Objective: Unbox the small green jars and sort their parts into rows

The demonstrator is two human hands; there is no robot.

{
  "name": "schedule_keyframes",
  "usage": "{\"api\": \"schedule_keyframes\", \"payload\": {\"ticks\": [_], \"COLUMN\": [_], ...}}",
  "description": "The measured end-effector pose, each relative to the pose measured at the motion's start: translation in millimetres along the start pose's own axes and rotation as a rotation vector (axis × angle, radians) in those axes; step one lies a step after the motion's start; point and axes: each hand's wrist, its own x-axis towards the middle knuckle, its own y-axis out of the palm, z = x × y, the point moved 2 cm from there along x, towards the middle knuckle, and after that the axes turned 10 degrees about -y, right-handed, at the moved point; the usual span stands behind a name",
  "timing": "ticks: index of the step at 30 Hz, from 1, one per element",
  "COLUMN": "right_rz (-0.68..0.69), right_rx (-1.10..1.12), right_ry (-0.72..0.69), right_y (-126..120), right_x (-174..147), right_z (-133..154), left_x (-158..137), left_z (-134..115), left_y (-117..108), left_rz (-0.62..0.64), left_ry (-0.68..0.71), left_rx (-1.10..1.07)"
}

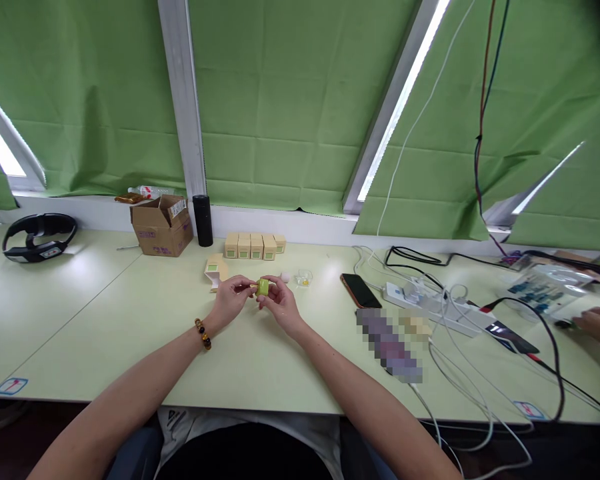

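Note:
Over the middle of the table, my right hand (281, 303) grips a small, glossy green block-like piece (263, 287) between thumb and fingers. My left hand (231, 300) is pinched closed right beside it, its fingertips at the green piece's left side. Whatever those left fingers hold is too small to make out. Just behind my left hand stands an opened small cardboard box (215, 268) with a green label. Past my right fingers lie a small pale pink round thing (285, 277) and a clear plastic piece (304, 279) with a bit of yellow in it.
Several small kraft boxes (251, 247) stand in a row behind, near a black bottle (203, 221) and a brown carton (163, 227). Headphones (40, 237) lie far left. To the right are a phone (361, 291), a power strip (435, 308), tangled cables and another person's hand (599, 327).

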Motion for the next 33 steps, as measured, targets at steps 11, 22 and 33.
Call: {"api": "schedule_keyframes", "payload": {"ticks": [11, 22, 33], "right_rz": [0.009, 0.030, -0.016], "right_rx": [-0.046, -0.336, -0.699], "right_ry": [-0.029, -0.100, -0.323], "right_y": [-2.0, 1.0, -3.8], "right_x": [0.6, -4.6, -3.6], "right_z": [2.6, 3.0, 9.3], "left_x": [-0.2, -0.4, -1.3], "left_z": [4.8, 0.9, 1.4], "left_y": [-0.4, -4.3, -3.9], "left_rz": [0.035, 0.136, 0.129], "left_ry": [-0.076, 0.013, 0.117], "left_rx": [-0.047, 0.095, 0.245]}}
